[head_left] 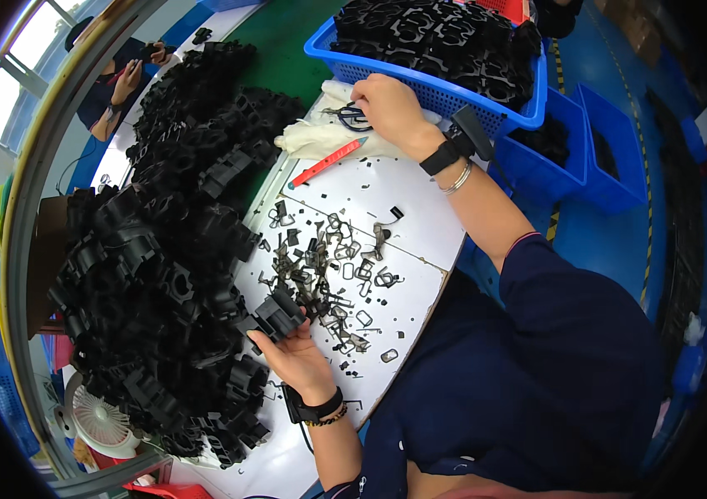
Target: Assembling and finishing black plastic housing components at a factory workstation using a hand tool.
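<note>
My left hand (297,359) has its fingers and thumb closed around a black plastic part (277,313), held at the right edge of a big heap of similar parts (162,283). Up at the far end of the white table, my right hand (395,110) is curled at the dark-handled scissors (353,118). Its fingertips seem to grip a handle, though the hand partly hides them. Under the scissors lies a crumpled white cloth (308,137). A red pen-like tool (328,163) rests slantwise just below the cloth.
Small black trimmings (328,274) lie scattered over the white tabletop (412,216). A blue basket (432,83) full of black parts stands at the far end. More blue bins (549,158) sit to the right. Another person (112,91) works at far left, near a white fan (102,416) further down.
</note>
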Available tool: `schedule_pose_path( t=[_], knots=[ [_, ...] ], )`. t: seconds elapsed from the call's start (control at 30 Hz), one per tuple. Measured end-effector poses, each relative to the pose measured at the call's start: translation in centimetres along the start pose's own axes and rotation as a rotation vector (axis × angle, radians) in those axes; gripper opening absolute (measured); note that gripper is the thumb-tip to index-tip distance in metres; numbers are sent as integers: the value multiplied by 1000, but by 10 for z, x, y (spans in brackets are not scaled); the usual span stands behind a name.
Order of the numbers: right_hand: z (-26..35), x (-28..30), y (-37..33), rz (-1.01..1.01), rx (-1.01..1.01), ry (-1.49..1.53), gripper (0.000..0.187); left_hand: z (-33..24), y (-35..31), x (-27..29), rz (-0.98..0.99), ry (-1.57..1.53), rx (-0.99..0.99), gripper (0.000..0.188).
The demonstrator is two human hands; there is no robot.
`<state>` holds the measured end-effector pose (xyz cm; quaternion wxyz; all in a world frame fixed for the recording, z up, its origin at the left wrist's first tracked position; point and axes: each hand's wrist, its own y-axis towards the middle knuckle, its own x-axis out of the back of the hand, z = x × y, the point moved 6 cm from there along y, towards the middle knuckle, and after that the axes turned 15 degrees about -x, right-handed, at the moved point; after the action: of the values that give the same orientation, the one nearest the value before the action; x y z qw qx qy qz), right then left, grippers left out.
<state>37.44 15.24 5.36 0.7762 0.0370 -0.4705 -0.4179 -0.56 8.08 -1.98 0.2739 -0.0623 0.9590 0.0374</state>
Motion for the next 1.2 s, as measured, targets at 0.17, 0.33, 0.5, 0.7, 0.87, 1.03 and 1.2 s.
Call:
schedule_pose_path(
  t=[0.17,0.33,0.5,0.7,0.87,1.03,1.2],
  knots=[
    [23,-8,17,210,233,-140,7,1,1,3,6,-12,19,56],
    [26,-20,17,316,133,-462,11,1,1,6,-7,-23,36,54],
    [4,-23,10,272,63,-338,22,5,3,9,-7,-61,36,54],
    [37,-19,3,302,80,31,23,6,2,8,3,-74,55,54],
    [17,-30,27,188,127,-74,15,4,2,6,-19,-102,71,53],
    [3,-44,18,357,193,-402,16,6,2,8,-38,-109,102,52],
    [9,-44,20,365,183,-354,10,3,4,5,9,-120,85,52]
  ],
)
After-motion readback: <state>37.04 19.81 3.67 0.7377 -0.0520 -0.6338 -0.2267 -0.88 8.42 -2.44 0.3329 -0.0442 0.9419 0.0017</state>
